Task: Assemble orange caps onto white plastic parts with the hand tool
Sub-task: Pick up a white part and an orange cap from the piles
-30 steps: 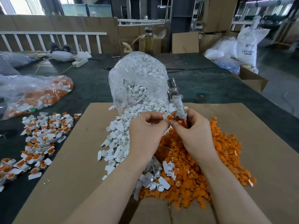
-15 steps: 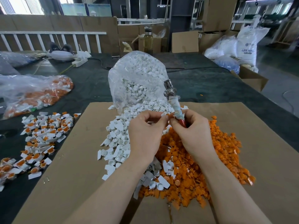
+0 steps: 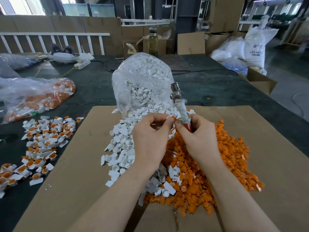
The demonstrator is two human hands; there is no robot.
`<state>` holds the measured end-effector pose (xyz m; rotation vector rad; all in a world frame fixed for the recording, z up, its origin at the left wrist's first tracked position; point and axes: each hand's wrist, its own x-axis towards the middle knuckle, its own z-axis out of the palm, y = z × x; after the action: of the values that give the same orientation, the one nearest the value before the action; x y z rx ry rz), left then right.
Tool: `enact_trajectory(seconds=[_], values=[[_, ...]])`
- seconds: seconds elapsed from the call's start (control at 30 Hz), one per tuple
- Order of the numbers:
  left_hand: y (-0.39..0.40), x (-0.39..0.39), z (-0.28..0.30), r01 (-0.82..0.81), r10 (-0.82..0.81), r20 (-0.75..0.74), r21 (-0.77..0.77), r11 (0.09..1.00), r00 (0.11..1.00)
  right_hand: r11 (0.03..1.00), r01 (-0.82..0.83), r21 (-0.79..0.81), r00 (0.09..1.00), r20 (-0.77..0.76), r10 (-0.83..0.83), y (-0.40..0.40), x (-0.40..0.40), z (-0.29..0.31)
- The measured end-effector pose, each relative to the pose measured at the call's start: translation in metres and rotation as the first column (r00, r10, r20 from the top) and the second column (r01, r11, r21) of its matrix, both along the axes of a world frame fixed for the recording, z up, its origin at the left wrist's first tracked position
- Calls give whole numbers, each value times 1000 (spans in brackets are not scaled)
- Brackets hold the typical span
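My left hand [image 3: 150, 133] pinches a small white plastic part [image 3: 167, 117] with an orange cap [image 3: 173, 117] at its end, held above the piles. My right hand [image 3: 195, 134] grips the hand tool [image 3: 179, 104], a taped handle with a red section and a metal head pointing up and away. Fingertips of both hands meet at the cap. Below lie a heap of loose white parts [image 3: 123, 148] and a heap of orange caps [image 3: 217, 161] on a cardboard sheet [image 3: 70, 173].
A clear bag of white parts [image 3: 142, 82] stands behind my hands. Assembled white-and-orange pieces [image 3: 41, 138] are spread at the left, with a bag of more [image 3: 33, 96] behind. A bottle [image 3: 153, 41], power strip [image 3: 82, 63], boxes and sacks line the table's far side.
Both hands stay together at the same spot over the piles. The tool's metal head has tilted slightly to the left and back.
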<state>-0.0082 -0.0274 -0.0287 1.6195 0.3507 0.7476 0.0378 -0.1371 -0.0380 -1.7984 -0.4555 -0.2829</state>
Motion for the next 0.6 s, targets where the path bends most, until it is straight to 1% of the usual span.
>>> enact_trajectory(seconds=[0.07, 0.13, 0.2, 0.27, 0.33, 0.4, 0.5, 0.53, 0.6], values=[[1, 1, -1, -4, 4, 2, 18, 1000, 1000, 1000, 1, -7, 1000, -12, -1, 0, 0, 0], [2, 2, -2, 6, -7, -7, -7, 1000, 1000, 1000, -25, -3, 998, -52, 25, 0, 1, 1], [4, 3, -2, 49, -50, -5, -118, 992, 999, 995, -91, 44, 988, -121, 96, -2, 1, 3], [8, 3, 0, 111, -110, 20, -244, 963, 994, 987, -142, 72, 972, -180, 152, -6, 2, 6], [12, 4, 1, 158, -149, 51, -352, 923, 987, 984, -163, 77, 962, -207, 176, -11, 3, 8], [15, 5, 3, 180, -161, 81, -421, 889, 984, 983, -172, 69, 956, -228, 183, -16, 4, 8], [16, 5, 4, 178, -155, 89, -418, 891, 984, 983, -177, 45, 953, -241, 182, -21, 6, 8], [16, 5, 4, 169, -149, 81, -393, 904, 986, 985, -169, 27, 959, -226, 170, -21, 6, 8], [15, 5, 3, 136, -127, 49, -295, 946, 991, 990, -138, -17, 980, -147, 134, -20, 5, 8]])
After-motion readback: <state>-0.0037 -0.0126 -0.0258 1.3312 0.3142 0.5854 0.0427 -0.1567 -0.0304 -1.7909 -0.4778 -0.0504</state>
